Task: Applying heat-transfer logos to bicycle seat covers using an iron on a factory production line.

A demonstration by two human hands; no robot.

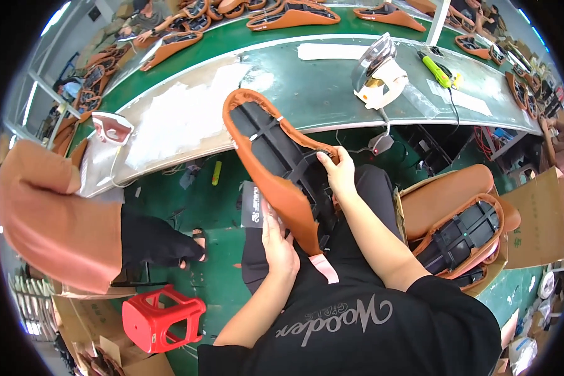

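Tilted over my lap is a long brown scooter seat (282, 210), its black plastic base (271, 139) turned up toward me. My right hand (339, 172) grips the seat's right rim, thumb on the inner edge. My left hand (278, 247) supports the lower left side, its palm and fingers against the brown cover; some fingertips are hidden. A grey printed tag (252, 205) shows beside the left fingers. From the seat's near end a pink strip (324, 268) hangs against my black shirt.
A steam iron (382, 78) and a lime-green corded tool (435, 70) lie on the bench (319, 81); another iron (113, 128) sits left. At left are a person (69, 216) and a red stool (163, 316). A cardboard box (532, 219) holds more seats at right.
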